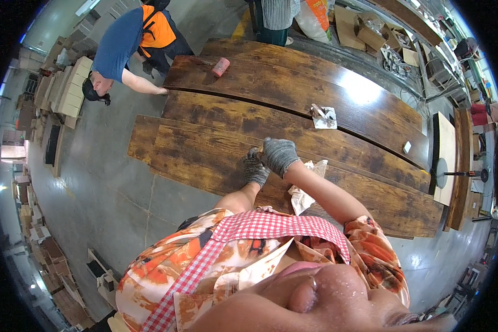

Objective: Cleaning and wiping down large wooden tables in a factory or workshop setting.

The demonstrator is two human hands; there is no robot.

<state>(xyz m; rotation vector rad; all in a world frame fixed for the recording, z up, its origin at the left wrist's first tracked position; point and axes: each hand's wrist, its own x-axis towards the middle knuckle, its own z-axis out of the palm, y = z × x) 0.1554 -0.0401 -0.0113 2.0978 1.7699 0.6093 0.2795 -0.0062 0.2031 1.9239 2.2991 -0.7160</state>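
Both my hands wear grey knit gloves and meet above the near side of a broad dark-brown wooden plank surface (205, 157). My left hand (255, 169) is closed, its fingers bent upward beside the other glove. Curled into a fist, my right hand (280, 155) sits just right of it, slightly higher. A small brownish bit shows between the two gloves, too small to name. Under my right forearm lies a crumpled white cloth or paper (301, 199). Farther off, a white sheet (325, 122) with a small item on it rests on the planks.
A mallet with a red head (221, 67) lies at the far left of the planks. A co-worker in a blue shirt (116, 44) bends there, one hand at the plank end. A small white block (406, 147) is at right. Cardboard boxes (371, 33) stand behind.
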